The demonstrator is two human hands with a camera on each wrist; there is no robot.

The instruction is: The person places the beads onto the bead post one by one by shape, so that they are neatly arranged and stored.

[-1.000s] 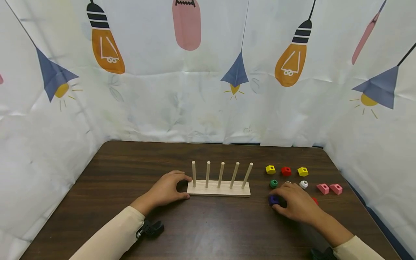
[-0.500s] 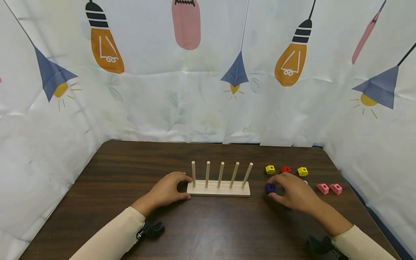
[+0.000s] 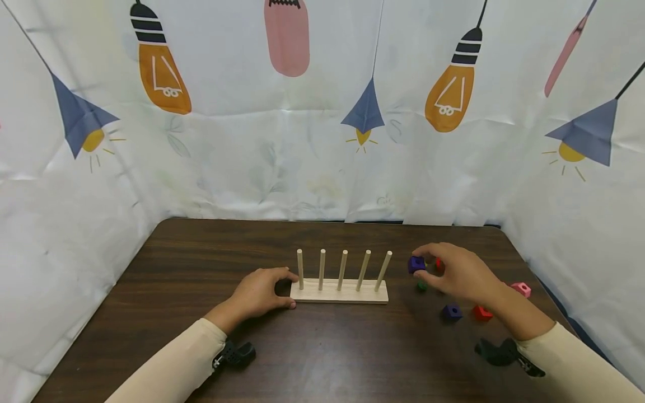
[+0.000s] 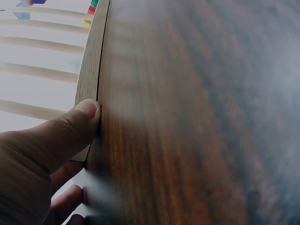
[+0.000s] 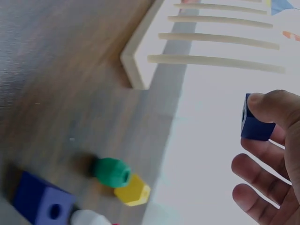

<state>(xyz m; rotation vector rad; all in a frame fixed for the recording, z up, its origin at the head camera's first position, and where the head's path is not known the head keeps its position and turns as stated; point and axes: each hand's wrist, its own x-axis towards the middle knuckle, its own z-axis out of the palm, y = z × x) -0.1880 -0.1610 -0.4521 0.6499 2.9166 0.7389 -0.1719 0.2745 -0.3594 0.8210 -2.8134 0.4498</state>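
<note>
A pale wooden peg stand (image 3: 330,298) with several upright dowels sits mid-table. My left hand (image 3: 254,294) grips its left end, thumb at the front edge and fingers behind; the left wrist view shows the thumb (image 4: 86,112) pressed on the base (image 4: 91,70). To the right of the stand, my right hand (image 3: 461,272) pinches a dark blue cube bead (image 3: 415,265) between thumb and fingers. This bead (image 5: 258,127) is up off the table in the right wrist view, its hole facing left and the other fingers spread below.
Beneath and around the right forearm lie a second blue bead (image 3: 452,312), a red bead (image 3: 482,313), a green bead (image 3: 421,286) and a pink bead (image 3: 521,289). Yellow (image 5: 132,191) and white (image 5: 89,217) beads show in the right wrist view. A printed curtain (image 3: 302,168) hangs behind the table.
My right hand has lifted the blue bead and carried it away from me, toward the far side, uncovering the other blue bead and the red one. My left hand stays on the stand.
</note>
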